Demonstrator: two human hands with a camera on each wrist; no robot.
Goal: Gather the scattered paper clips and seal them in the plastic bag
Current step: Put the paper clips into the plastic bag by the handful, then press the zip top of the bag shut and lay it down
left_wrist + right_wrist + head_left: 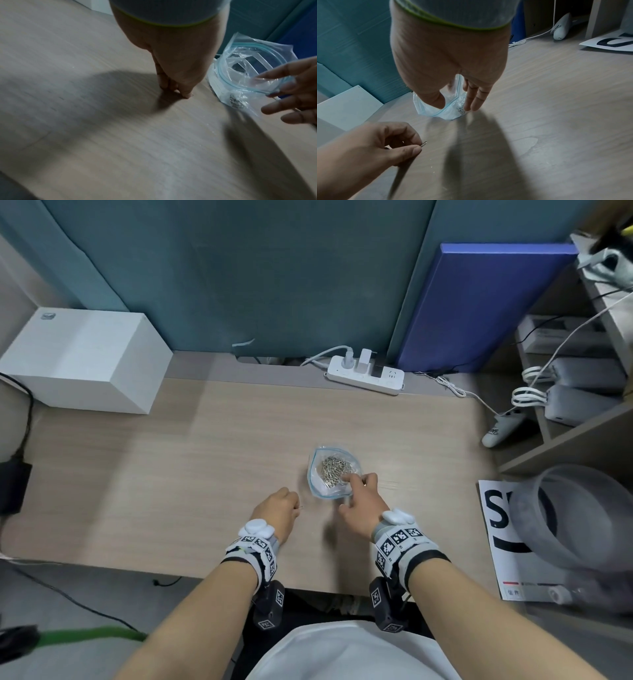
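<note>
On the pale wood-grain worktop (171, 474) the clear plastic zip bag with blue seal (322, 491) lies open, heaped silver paper clips (334, 469) inside. The right hand (363, 505), fingers spread, holds its rim; the left hand (277, 510) pinches a single silver paper clip (424, 143) just beside it.

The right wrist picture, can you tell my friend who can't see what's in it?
A left hand pinches one paper clip just above a wooden desk. Farther back, the right hand holds open the mouth of a clear plastic bag with clips inside.
</note>
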